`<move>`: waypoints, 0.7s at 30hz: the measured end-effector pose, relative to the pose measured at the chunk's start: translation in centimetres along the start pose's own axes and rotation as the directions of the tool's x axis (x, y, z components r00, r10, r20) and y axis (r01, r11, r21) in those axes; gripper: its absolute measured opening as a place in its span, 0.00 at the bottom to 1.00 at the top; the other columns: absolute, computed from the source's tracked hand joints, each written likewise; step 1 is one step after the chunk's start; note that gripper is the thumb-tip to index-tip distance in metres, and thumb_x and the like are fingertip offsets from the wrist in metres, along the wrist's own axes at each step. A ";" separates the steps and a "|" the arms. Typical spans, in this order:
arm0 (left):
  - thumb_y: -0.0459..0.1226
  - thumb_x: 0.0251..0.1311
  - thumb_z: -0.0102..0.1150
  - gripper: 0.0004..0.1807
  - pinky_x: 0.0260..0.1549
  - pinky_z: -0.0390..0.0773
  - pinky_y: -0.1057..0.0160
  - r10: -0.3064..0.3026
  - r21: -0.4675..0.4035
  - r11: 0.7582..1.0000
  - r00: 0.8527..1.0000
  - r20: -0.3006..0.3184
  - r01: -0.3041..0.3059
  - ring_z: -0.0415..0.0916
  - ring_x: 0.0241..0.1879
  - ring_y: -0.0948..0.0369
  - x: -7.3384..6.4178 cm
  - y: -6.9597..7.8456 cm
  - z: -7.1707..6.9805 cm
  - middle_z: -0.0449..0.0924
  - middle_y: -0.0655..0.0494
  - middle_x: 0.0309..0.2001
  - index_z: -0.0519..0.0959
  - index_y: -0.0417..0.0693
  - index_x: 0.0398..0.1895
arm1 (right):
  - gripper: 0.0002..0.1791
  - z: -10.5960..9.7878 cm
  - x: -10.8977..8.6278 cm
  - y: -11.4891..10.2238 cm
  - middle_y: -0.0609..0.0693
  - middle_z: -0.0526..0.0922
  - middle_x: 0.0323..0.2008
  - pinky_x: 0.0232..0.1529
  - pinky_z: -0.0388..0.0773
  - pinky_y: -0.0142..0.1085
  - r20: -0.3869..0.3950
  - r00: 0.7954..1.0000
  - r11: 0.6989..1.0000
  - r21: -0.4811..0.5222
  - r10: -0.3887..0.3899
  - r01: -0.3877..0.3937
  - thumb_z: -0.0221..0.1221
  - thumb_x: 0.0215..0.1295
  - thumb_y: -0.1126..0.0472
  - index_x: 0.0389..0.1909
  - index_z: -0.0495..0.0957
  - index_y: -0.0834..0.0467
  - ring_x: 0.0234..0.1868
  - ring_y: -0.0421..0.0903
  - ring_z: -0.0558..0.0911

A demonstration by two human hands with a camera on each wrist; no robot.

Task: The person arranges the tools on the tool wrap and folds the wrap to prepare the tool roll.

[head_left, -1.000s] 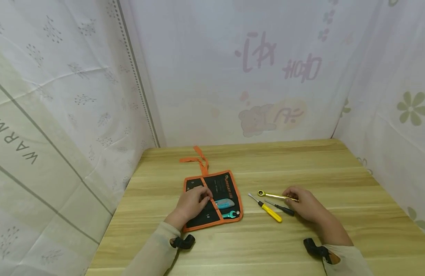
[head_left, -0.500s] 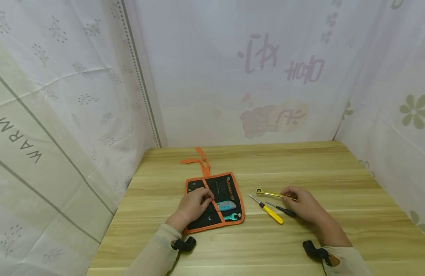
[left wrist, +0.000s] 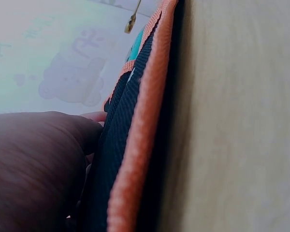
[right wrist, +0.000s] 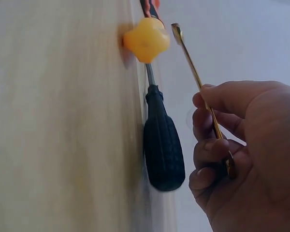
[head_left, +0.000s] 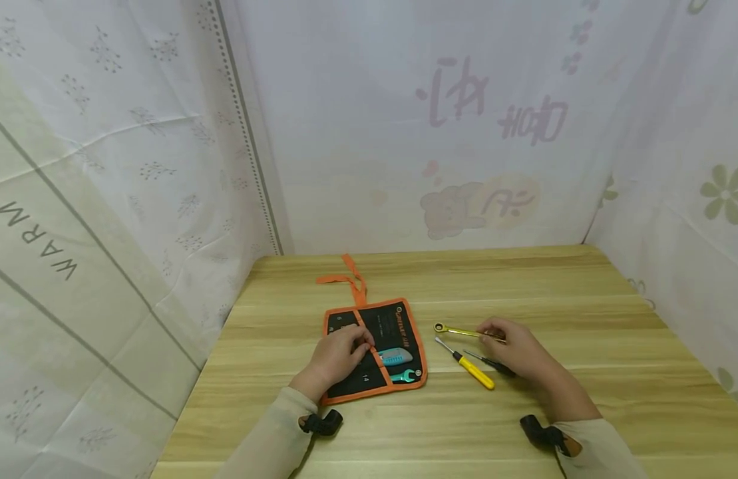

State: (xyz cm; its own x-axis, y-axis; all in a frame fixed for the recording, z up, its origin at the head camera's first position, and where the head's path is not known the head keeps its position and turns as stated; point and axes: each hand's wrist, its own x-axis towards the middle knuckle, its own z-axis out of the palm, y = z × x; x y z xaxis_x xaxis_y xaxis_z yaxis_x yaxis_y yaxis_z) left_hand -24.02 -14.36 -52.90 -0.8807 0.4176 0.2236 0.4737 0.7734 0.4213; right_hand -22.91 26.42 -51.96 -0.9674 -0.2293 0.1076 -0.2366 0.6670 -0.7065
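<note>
A black tool pouch (head_left: 388, 327) with orange trim lies unfolded on the table. Thumb and fingers of my left hand (head_left: 337, 352) pinch the orange edge of its pocket; in the left wrist view the fingertips are hidden behind the pouch. A teal-grey utility knife (head_left: 396, 356) and a green open-ended wrench (head_left: 404, 376) stick out of the pocket. My right hand (head_left: 515, 342) grips a gold ratcheting wrench (right wrist: 197, 79) by its far end, ring head toward the pouch, raised above the table in the right wrist view. Below it lie a yellow-handled screwdriver (head_left: 476, 372) and a black-handled screwdriver (right wrist: 163, 150).
Orange ties (head_left: 358, 286) stretch from the pouch's back edge over the wooden table (head_left: 440, 432). Printed curtains (head_left: 357, 133) stand behind the table and along both sides. A black camera mount sits on each wrist.
My right hand has moved left with the gold wrench, bringing its ring head nearer the pouch. My left hand keeps its place at the pocket edge. The head view has shifted slightly.
</note>
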 end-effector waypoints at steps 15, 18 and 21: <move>0.43 0.73 0.66 0.04 0.27 0.72 0.65 -0.002 0.006 1.000 1.000 0.010 0.002 0.68 0.26 0.69 0.1 0.0 0.1 0.73 0.71 0.32 0.83 0.68 0.40 | 0.05 1.0 2.0 -1.7 0.43 0.85 0.42 0.48 0.81 0.49 0.048 0.997 0.997 -0.030 -0.067 0.069 0.64 0.75 0.60 0.47 0.85 0.51 0.46 0.46 0.83; 0.43 0.73 0.65 0.03 0.27 0.72 0.65 0.000 -0.001 1.000 1.000 0.011 0.000 0.68 0.27 0.69 0.1 0.0 0.0 0.73 0.71 0.32 0.83 0.66 0.40 | 0.04 1.1 2.3 -1.9 0.43 0.84 0.42 0.48 0.81 0.47 0.058 0.995 0.997 -0.027 -0.076 0.078 0.64 0.75 0.60 0.47 0.85 0.51 0.46 0.45 0.83; 0.43 0.74 0.65 0.03 0.28 0.72 0.64 0.000 -0.010 1.000 1.000 0.012 0.000 0.68 0.27 0.69 0.1 0.0 0.0 0.73 0.71 0.33 0.83 0.65 0.40 | 0.04 1.3 2.6 -2.1 0.42 0.84 0.41 0.46 0.80 0.46 0.071 0.994 0.996 -0.026 -0.079 0.081 0.65 0.75 0.58 0.46 0.86 0.51 0.44 0.44 0.82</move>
State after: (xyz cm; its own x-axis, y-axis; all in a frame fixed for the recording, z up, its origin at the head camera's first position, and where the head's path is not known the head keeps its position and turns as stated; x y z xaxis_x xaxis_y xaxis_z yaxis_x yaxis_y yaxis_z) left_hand -24.13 -14.26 -52.89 -0.8804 0.4237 0.2131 0.4739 0.7683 0.4304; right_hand -24.83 23.50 -51.08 -0.9369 -0.3309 0.1126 -0.3160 0.6642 -0.6774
